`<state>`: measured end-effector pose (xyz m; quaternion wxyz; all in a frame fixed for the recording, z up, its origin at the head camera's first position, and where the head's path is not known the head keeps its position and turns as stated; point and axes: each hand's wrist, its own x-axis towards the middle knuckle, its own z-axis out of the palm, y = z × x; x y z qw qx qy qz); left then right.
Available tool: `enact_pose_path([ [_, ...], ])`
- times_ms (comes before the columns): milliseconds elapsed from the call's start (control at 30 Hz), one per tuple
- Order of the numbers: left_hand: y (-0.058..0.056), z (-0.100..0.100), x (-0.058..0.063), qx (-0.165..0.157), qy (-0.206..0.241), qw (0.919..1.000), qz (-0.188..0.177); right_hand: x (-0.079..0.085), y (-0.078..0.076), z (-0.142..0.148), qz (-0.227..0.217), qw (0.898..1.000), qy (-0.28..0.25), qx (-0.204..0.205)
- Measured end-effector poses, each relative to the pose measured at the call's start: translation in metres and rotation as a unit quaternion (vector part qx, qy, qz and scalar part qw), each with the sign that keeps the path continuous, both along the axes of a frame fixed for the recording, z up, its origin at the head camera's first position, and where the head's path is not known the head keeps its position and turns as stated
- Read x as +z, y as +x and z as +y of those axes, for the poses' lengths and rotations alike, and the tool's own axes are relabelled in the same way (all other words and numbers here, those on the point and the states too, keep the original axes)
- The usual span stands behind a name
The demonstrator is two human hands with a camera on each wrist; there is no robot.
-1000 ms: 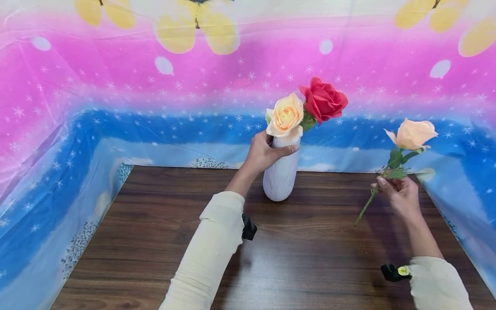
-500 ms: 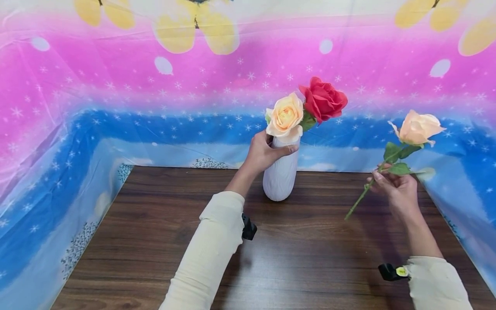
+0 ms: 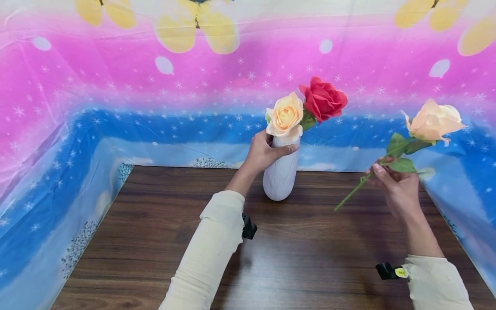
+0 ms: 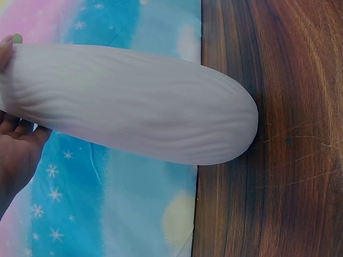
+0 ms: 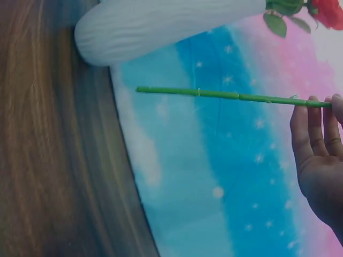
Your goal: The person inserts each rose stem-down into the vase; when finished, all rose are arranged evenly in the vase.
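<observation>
A white ribbed vase [image 3: 280, 176] stands upright on the wooden table, and my left hand [image 3: 263, 151] grips it near the top, thumb across its front. Out of its mouth rise a cream rose [image 3: 286, 116] and a red rose [image 3: 323, 100]. To the right, my right hand [image 3: 399, 187] pinches the green stem of a peach rose [image 3: 435, 121] just below its leaves. That rose tilts, bloom up to the right, stem end pointing down left toward the vase. In the right wrist view the bare stem [image 5: 214, 95] extends from the fingertips, apart from the vase.
The dark wooden table [image 3: 162, 241] ends at a printed cloth backdrop [image 3: 193, 94] in pink and blue, which also runs along both sides. A small black camera [image 3: 249, 227] sits on the left wrist, another black camera [image 3: 387, 271] on the right.
The peach rose has tilted further over, its bloom moving up and right while its stem end swings left and up. My left hand and the vase have stayed put.
</observation>
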<state>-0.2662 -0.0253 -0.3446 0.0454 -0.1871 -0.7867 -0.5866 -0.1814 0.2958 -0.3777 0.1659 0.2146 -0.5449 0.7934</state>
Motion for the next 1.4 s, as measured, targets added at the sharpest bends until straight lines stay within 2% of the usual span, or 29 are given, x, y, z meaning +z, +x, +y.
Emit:
enact_pose_path([
  [167,-0.001,0.0,-0.001,-0.001,0.003,1.0,-0.002,0.01,-0.001,-0.009,0.039,0.999,0.009,0.017],
  [267,-0.002,0.0,-0.001,-0.005,0.004,1.0,-0.001,0.016,-0.002,-0.013,0.059,0.997,-0.017,0.053],
  [333,-0.002,0.0,-0.001,-0.007,0.005,1.0,0.001,0.02,-0.002,-0.017,0.066,0.996,-0.026,0.062],
  [633,-0.001,0.0,0.0,-0.006,0.005,1.0,0.001,0.04,-0.004,-0.033,0.075,0.994,-0.057,0.052],
  [900,-0.001,0.001,0.0,-0.007,0.003,0.9999,-0.006,0.062,-0.006,-0.044,0.095,0.988,-0.099,0.069],
  [1000,0.0,0.0,0.0,-0.007,0.003,1.0,-0.005,0.072,-0.007,-0.048,0.103,0.987,-0.112,0.057],
  [1167,0.0,0.0,0.0,-0.006,0.003,1.0,-0.003,0.088,-0.009,-0.057,0.092,0.986,-0.134,0.033],
  [1400,0.001,0.0,0.0,-0.004,0.001,1.0,-0.004,0.105,-0.014,-0.071,0.075,0.981,-0.18,0.024],
])
